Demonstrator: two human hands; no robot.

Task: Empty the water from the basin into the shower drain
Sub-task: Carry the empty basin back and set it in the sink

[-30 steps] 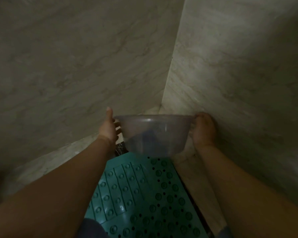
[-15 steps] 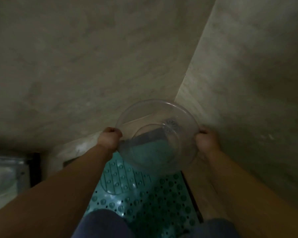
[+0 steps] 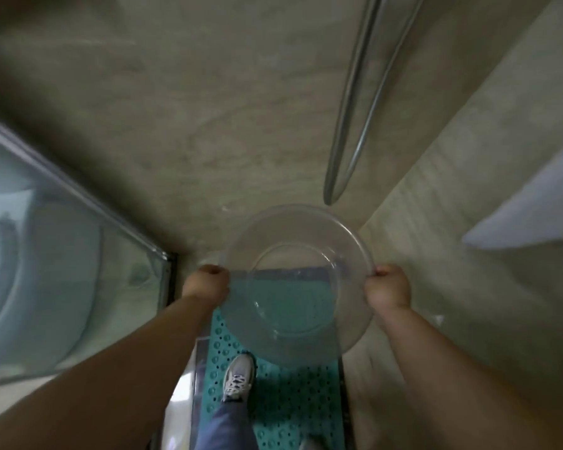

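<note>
While you stand on the teal shower mat (image 3: 293, 394), your left hand (image 3: 207, 284) and your right hand (image 3: 389, 289) each close in a fist on opposite sides of the rim of the clear basin (image 3: 298, 280). You hold it out in front of you above the mat, its open mouth turned up toward you so that the round bottom shows through. The mat's green reads through the lower half of the plastic; whether any water is left inside, you cannot tell. One grey shoe (image 3: 238, 376) on a denim-clad leg (image 3: 226, 427) rests on the mat just below the basin. A glass shower door (image 3: 62, 264) stands to your left, marbled walls meet in a corner ahead, and a metal hose (image 3: 361, 99) hangs down the wall above the basin. The drain is not visible.
</note>
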